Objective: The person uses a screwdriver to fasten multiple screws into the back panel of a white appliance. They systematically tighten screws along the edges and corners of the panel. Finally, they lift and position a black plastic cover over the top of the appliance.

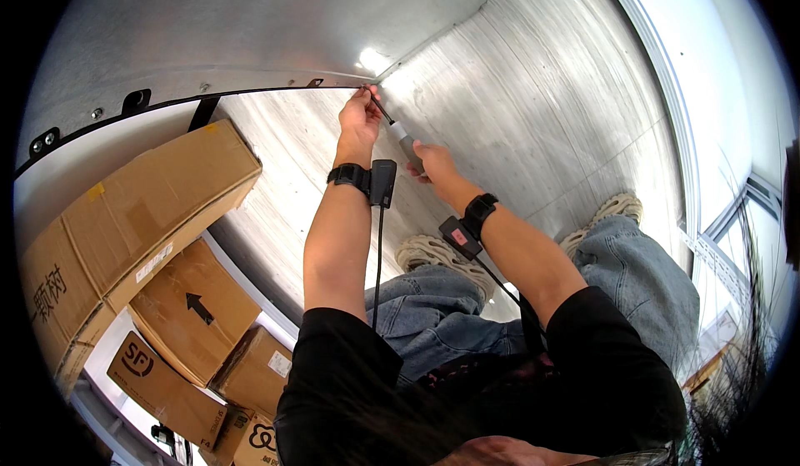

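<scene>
My right hand (429,164) is wrapped round the grey handle of a screwdriver (402,139). Its dark shaft runs up and left to the corner of a large grey metal panel (250,29). At that corner my left hand (361,112) has its fingers pinched together beside the screwdriver's tip, against the panel's dark lower edge. Whatever is between those fingers is too small to make out. Along the same edge sit small screws (97,114) and a black bracket (136,100).
Several cardboard boxes (158,208) are stacked at the left, one corner reaching toward my left forearm. Pale wood-look floor (550,91) lies beyond my hands. A white frame (658,74) borders the right side. Each wrist carries a strapped black device with a cable.
</scene>
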Tool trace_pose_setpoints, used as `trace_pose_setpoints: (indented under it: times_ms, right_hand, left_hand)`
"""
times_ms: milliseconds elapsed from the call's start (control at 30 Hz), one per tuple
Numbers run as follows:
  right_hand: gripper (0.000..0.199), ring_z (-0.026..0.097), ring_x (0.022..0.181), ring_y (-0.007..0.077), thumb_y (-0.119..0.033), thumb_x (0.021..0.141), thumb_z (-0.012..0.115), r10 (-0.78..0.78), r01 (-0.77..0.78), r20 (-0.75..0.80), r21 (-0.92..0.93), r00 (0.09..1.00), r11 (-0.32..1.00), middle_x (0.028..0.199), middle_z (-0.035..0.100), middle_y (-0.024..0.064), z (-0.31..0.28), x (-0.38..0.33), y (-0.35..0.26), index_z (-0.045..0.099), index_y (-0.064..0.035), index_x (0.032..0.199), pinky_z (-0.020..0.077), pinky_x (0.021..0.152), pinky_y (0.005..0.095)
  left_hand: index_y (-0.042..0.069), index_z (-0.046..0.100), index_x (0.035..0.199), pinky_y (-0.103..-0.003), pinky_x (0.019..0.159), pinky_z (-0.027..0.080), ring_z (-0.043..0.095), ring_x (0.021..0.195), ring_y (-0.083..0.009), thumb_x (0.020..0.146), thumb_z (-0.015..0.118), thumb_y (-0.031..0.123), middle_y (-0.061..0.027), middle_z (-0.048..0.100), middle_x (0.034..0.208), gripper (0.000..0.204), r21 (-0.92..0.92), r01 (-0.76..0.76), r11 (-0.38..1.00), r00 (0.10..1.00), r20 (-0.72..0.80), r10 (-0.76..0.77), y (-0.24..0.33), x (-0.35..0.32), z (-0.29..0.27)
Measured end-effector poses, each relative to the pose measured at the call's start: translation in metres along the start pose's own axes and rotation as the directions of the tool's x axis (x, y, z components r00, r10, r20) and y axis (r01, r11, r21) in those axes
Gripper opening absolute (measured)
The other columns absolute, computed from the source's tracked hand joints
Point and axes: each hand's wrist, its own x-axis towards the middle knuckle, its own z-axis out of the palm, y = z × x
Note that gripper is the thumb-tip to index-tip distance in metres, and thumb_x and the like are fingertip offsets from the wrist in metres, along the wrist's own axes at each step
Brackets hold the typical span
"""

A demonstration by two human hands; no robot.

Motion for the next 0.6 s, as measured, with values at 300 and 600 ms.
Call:
trace_pose_setpoints:
  times_ms: [300, 600]
  right_hand:
    - [0.035, 0.054, 0.063, 0.0166, -0.034, 0.090, 0.056, 0.033, -0.034, 0.031, 0.013, 0.999, 0.999, 0.083, 0.058, 0.0102, -0.005, 0.004, -0.004, 0.055, 0.0008, 0.094, 0.0450, 0.056, 0.0312]
    - [0.039, 0.054, 0.059, 0.0162, -0.040, 0.092, 0.050, 0.063, -0.067, 0.065, 0.057, 0.996, 0.996, 0.077, 0.059, 0.0083, -0.005, 0.006, -0.007, 0.055, -0.0016, 0.090, 0.0446, 0.053, 0.0308]
  left_hand:
    - [0.011, 0.059, 0.099, -0.025, 0.069, 0.040, 0.054, 0.072, -0.0104, 0.093, 0.049, 0.009, 0.0021, 0.063, 0.087, 0.012, 0.015, 0.003, 1.000, 1.000, -0.019, -0.003, 0.000, 0.002, 0.007]
    - [0.011, 0.059, 0.098, -0.024, 0.068, 0.039, 0.055, 0.071, -0.0093, 0.092, 0.051, 0.010, 0.0028, 0.063, 0.086, 0.011, 0.015, -0.001, 1.000, 1.000, -0.010, 0.001, -0.002, 0.012, 0.002]
